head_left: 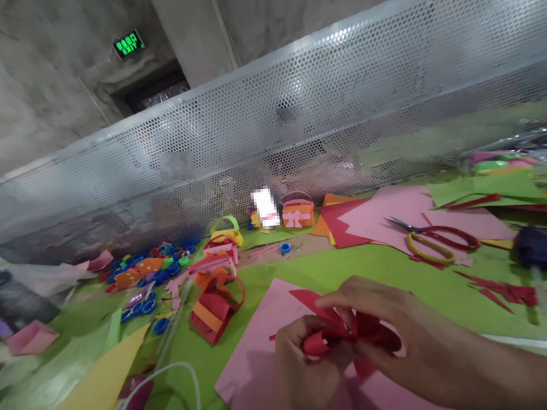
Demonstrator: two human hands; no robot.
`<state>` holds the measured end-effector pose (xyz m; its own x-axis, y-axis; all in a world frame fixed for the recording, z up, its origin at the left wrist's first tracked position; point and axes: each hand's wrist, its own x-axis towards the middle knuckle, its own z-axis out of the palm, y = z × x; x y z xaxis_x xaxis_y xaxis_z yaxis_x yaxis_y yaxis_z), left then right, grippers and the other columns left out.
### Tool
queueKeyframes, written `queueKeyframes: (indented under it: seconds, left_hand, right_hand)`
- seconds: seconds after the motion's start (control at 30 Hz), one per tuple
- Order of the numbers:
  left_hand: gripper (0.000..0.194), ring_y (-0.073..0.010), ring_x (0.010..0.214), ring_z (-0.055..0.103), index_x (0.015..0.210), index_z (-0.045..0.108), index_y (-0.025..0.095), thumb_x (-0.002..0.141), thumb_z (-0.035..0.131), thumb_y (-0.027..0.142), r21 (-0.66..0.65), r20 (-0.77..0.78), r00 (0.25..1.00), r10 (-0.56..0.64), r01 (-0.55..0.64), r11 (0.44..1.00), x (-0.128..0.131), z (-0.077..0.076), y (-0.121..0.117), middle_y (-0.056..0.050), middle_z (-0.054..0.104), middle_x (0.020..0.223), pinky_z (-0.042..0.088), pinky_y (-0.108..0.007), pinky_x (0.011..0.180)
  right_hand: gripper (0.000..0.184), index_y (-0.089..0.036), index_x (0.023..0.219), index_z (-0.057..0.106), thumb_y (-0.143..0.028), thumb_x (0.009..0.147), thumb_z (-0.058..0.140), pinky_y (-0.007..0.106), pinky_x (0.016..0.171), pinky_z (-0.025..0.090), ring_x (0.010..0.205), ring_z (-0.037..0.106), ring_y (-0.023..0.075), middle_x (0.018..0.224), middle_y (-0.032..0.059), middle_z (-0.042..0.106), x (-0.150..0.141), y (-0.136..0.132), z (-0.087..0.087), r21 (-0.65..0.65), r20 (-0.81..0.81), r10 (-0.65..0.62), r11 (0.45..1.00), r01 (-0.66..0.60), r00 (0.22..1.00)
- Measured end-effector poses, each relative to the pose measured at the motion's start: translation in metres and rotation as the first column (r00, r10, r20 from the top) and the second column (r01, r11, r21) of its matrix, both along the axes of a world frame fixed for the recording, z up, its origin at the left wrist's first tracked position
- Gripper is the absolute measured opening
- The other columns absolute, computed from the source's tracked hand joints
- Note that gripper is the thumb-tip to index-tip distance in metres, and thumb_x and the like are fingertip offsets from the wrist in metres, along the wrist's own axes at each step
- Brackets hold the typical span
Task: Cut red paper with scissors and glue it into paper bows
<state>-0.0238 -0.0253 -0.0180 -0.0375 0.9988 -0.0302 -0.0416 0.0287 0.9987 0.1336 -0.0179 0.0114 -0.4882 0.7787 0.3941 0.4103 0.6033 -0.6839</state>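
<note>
My left hand (pixel 301 368) and my right hand (pixel 395 337) meet low in the middle of the view, both closed around a curled piece of red paper (pixel 341 336). The left hand pinches its left end; the right hand's fingers wrap over the top. They work above a pink sheet (pixel 256 356) lying on the green table (pixel 352 265). Part of the red paper is hidden under my fingers.
Scissors with red and yellow handles (pixel 433 242) lie on pink paper at the right. Small paper baskets (pixel 217 306) (pixel 297 213) and several blue rings (pixel 142 306) lie at the left. A glue gun (pixel 541 252) sits far right. A perforated metal screen (pixel 296 122) backs the table.
</note>
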Motion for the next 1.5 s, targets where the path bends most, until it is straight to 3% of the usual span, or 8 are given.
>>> queueKeyframes:
  seconds: [0.3, 0.47, 0.8, 0.9, 1.03, 1.13, 1.33, 1.5]
  left_hand:
    - [0.015, -0.0121, 0.057, 0.059, 0.061, 0.072, 0.016, 0.054, 0.065, 0.005, 0.047, -0.028, 0.999, -0.029, 0.031, 0.998, -0.001, 0.001, 0.000, 0.001, 0.070, 0.060, 0.043, -0.019, 0.056]
    - [0.011, -0.0133, 0.058, 0.057, 0.060, 0.072, 0.017, 0.055, 0.067, 0.009, 0.106, -0.151, 0.988, -0.032, 0.049, 0.993, -0.005, -0.003, 0.000, 0.000, 0.068, 0.059, 0.042, -0.020, 0.055]
    - [0.010, -0.0131, 0.055, 0.057, 0.061, 0.072, 0.020, 0.060, 0.069, 0.010, 0.402, -0.308, 0.948, 0.087, 0.047, 0.914, -0.005, -0.008, 0.000, -0.001, 0.070, 0.066, 0.044, -0.021, 0.053]
    - [0.011, -0.0130, 0.055, 0.057, 0.065, 0.074, 0.021, 0.062, 0.072, 0.011, 0.399, -0.333, 0.941, 0.065, 0.078, 0.914, -0.005, -0.006, 0.000, -0.002, 0.071, 0.069, 0.046, -0.021, 0.055]
    - [0.006, -0.0134, 0.055, 0.057, 0.060, 0.072, 0.020, 0.061, 0.073, 0.014, 0.362, -0.280, 0.957, 0.078, 0.030, 0.932, -0.004, -0.004, 0.000, 0.000, 0.067, 0.061, 0.047, -0.022, 0.057]
    - [0.004, -0.0128, 0.055, 0.056, 0.061, 0.073, 0.018, 0.060, 0.074, 0.014, 0.226, -0.303, 0.953, 0.025, 0.047, 0.973, -0.004, -0.003, 0.002, 0.000, 0.067, 0.061, 0.045, -0.021, 0.055]
    - [0.015, -0.0100, 0.049, 0.050, 0.058, 0.072, 0.015, 0.051, 0.082, 0.022, 0.056, -0.115, 0.992, -0.050, 0.056, 0.997, -0.001, -0.008, 0.004, 0.000, 0.064, 0.055, 0.042, -0.019, 0.049]
    - [0.017, -0.0073, 0.049, 0.048, 0.062, 0.072, 0.015, 0.047, 0.081, 0.013, -0.052, 0.057, 0.996, -0.070, 0.073, 0.996, 0.002, -0.010, 0.006, 0.002, 0.063, 0.054, 0.041, -0.017, 0.049]
  right_hand:
    - [0.035, -0.023, 0.095, 0.054, 0.002, 0.072, 0.051, 0.025, 0.060, 0.045, 0.069, 0.055, 0.0128, 0.081, -0.0014, 0.058, -0.006, -0.004, -0.004, 0.069, 0.020, -0.081, 0.994, 0.079, 0.997]
    - [0.022, -0.022, 0.077, 0.042, -0.001, 0.072, 0.049, 0.027, 0.057, 0.040, 0.064, 0.051, 0.0137, 0.073, -0.0006, 0.055, -0.008, -0.007, -0.007, 0.194, 0.029, -0.175, 0.967, 0.166, 0.984]
    - [0.020, -0.021, 0.068, 0.042, -0.004, 0.078, 0.043, 0.030, 0.060, 0.038, 0.066, 0.046, 0.0145, 0.069, 0.0007, 0.054, -0.007, -0.008, -0.005, 0.307, 0.023, -0.098, 0.948, 0.086, 0.995]
    - [0.020, -0.020, 0.068, 0.043, -0.005, 0.081, 0.042, 0.029, 0.058, 0.036, 0.063, 0.046, 0.0139, 0.066, 0.0002, 0.053, -0.006, -0.009, -0.006, 0.293, 0.021, -0.108, 0.951, 0.097, 0.994]
    - [0.020, -0.020, 0.068, 0.048, -0.008, 0.083, 0.042, 0.027, 0.055, 0.037, 0.061, 0.048, 0.0129, 0.066, -0.0002, 0.056, -0.005, -0.008, -0.006, 0.175, 0.021, -0.144, 0.975, 0.139, 0.989]
    - [0.018, -0.021, 0.068, 0.053, -0.011, 0.080, 0.045, 0.024, 0.052, 0.037, 0.057, 0.051, 0.0116, 0.065, -0.0010, 0.059, -0.005, -0.007, -0.005, 0.005, 0.043, -0.194, 0.981, 0.194, 0.980]
    - [0.017, -0.022, 0.065, 0.057, -0.022, 0.079, 0.048, 0.023, 0.047, 0.038, 0.047, 0.053, 0.0117, 0.051, -0.0034, 0.058, -0.004, -0.006, -0.002, -0.355, 0.021, -0.194, 0.916, 0.189, 0.981]
    - [0.018, -0.021, 0.065, 0.062, -0.028, 0.077, 0.051, 0.023, 0.048, 0.039, 0.053, 0.055, 0.0133, 0.057, -0.0015, 0.063, -0.002, -0.001, -0.003, -0.421, 0.026, -0.225, 0.881, 0.214, 0.974]
